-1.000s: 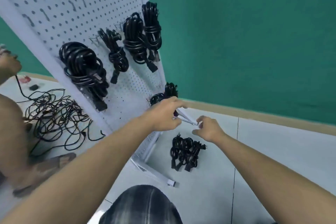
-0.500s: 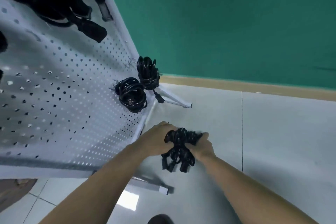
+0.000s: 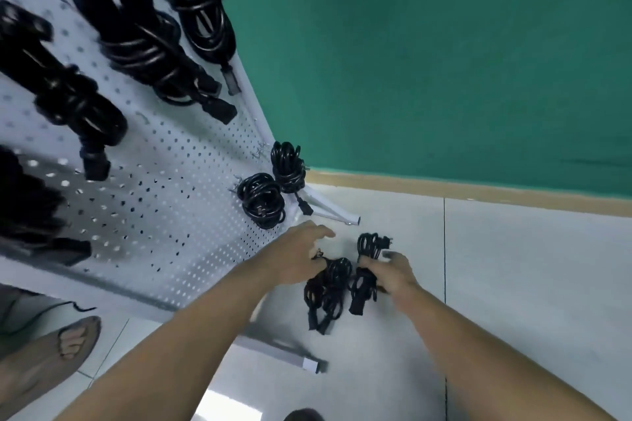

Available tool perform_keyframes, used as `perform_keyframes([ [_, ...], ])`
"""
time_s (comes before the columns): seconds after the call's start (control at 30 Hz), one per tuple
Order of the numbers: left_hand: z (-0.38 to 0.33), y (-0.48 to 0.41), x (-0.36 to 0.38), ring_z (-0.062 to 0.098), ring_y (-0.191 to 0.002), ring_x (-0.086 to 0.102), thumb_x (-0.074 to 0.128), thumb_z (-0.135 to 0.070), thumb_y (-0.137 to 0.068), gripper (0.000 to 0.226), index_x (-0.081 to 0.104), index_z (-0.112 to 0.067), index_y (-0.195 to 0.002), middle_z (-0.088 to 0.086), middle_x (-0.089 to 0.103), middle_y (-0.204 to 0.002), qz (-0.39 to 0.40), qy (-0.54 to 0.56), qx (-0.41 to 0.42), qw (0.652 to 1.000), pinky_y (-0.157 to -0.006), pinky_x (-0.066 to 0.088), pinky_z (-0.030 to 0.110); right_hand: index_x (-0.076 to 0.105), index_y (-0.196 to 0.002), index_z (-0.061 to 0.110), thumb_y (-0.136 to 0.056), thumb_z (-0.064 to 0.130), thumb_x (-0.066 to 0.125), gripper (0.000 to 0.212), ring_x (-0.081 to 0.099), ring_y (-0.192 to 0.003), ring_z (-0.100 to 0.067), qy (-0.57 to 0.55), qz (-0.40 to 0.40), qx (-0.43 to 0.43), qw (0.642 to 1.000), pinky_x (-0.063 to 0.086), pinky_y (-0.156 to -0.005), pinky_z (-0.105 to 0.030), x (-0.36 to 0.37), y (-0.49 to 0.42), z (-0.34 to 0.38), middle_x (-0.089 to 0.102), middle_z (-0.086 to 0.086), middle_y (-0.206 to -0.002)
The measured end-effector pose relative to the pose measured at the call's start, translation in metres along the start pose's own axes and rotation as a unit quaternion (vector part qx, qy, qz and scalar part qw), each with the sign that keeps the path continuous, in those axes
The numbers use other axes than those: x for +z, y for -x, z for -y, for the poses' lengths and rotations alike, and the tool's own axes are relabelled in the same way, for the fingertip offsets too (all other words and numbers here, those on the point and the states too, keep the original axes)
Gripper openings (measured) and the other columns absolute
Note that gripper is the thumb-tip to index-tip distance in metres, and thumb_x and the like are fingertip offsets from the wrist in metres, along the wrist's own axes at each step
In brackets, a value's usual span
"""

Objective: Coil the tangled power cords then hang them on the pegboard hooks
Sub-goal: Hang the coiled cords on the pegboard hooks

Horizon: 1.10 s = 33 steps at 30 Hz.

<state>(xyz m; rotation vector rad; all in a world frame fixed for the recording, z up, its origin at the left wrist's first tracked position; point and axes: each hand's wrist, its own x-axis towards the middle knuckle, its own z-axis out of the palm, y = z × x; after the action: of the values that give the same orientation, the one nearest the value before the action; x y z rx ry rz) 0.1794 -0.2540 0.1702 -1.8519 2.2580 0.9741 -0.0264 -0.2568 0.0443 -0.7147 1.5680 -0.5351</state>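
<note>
green wall (image 3: 444, 61) and pale tiled floor (image 3: 513, 284) form the backdrop. A white pegboard (image 3: 171, 181) leans in from the left, carrying large hung coils (image 3: 136, 37) high up and two small hung coils (image 3: 261, 200) near its lower corner.

step in hand: hanging, not coiling. Two small bundled cords lie on the floor under the hands, already wound.

- right hand (image 3: 393, 273): fingers curled round the middle of the right coil (image 3: 371, 244). its looped end and plug stick out beyond the fingertips, and its other plug trails back below the palm.
- left hand (image 3: 294, 260): forefinger stretched forward, other fingers bent at the top of the left coil (image 3: 330, 287), which runs from those fingers back toward the wrist. motion blur hides the contact, so it cannot be told whether they pinch it or only touch it.

next move, as a judgement: lift one bundle clear of the other, raise it ahead of the fingertips toward the board, and open a loop wide enough to slip over a free hook — probably beside the two small coils. the plugs may snag each other while the bundles lie touching.
</note>
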Motion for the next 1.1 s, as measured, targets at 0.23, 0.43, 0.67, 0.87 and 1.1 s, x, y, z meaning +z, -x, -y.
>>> perform_keyframes([
  [0.23, -0.083, 0.078, -0.096, 0.014, -0.118, 0.056, 0.067, -0.022, -0.095, 0.055, 0.05, -0.027, -0.146, -0.006, 0.052, -0.135, -0.106, -0.063, 0.06, 0.991, -0.106, 0.048, 0.038, 0.072, -0.1, 0.008, -0.082, 0.013, 0.083, 0.022, 0.071, -0.071, -0.014, -0.035, 0.038, -0.193, 0.98, 0.055, -0.066, -0.02, -0.037, 0.114, 0.111, 0.077, -0.009, -0.093],
  [0.43, -0.158, 0.158, -0.185, 0.015, -0.117, 0.058, 0.062, -0.02, -0.095, 0.052, 0.053, -0.025, -0.146, 0.0, 0.056, -0.14, -0.202, -0.155, 0.105, 0.961, -0.108, 0.047, 0.038, 0.063, -0.12, 0.009, -0.077, 0.027, 0.091, 0.055, 0.069, -0.084, -0.013, -0.009, 0.024, -0.348, 0.937, 0.053, -0.083, -0.028, -0.061, 0.217, 0.216, 0.071, 0.004, -0.092],
  [0.67, -0.218, 0.231, -0.284, 0.014, -0.115, 0.06, 0.061, -0.019, -0.094, 0.044, 0.061, -0.019, -0.138, 0.002, 0.064, -0.132, -0.344, -0.216, 0.131, 0.905, -0.107, 0.049, 0.036, 0.064, -0.104, 0.018, -0.078, 0.043, 0.088, 0.043, 0.062, -0.088, -0.015, 0.033, -0.034, -0.498, 0.866, 0.044, -0.079, -0.026, -0.063, 0.316, 0.323, 0.061, 0.011, -0.087],
  [0.87, -0.23, 0.27, -0.353, 0.016, -0.119, 0.058, 0.058, -0.016, -0.097, 0.039, 0.064, -0.013, -0.135, 0.004, 0.063, -0.132, -0.454, -0.247, 0.101, 0.85, -0.106, 0.045, 0.029, 0.069, -0.119, 0.013, -0.079, 0.052, 0.084, 0.058, 0.064, -0.106, -0.02, 0.038, -0.062, -0.568, 0.82, 0.047, -0.086, -0.028, -0.041, 0.353, 0.403, 0.069, 0.001, -0.11],
  [1.1, -0.241, 0.296, -0.423, 0.018, -0.11, 0.062, 0.056, -0.011, -0.091, 0.038, 0.068, -0.01, -0.127, 0.006, 0.067, -0.121, -0.559, -0.246, 0.091, 0.787, -0.099, 0.053, 0.036, 0.06, -0.135, 0.007, -0.081, 0.052, 0.083, 0.074, 0.06, -0.112, -0.018, 0.04, -0.037, -0.616, 0.786, 0.044, -0.086, -0.028, -0.015, 0.381, 0.478, 0.065, -0.001, -0.125],
])
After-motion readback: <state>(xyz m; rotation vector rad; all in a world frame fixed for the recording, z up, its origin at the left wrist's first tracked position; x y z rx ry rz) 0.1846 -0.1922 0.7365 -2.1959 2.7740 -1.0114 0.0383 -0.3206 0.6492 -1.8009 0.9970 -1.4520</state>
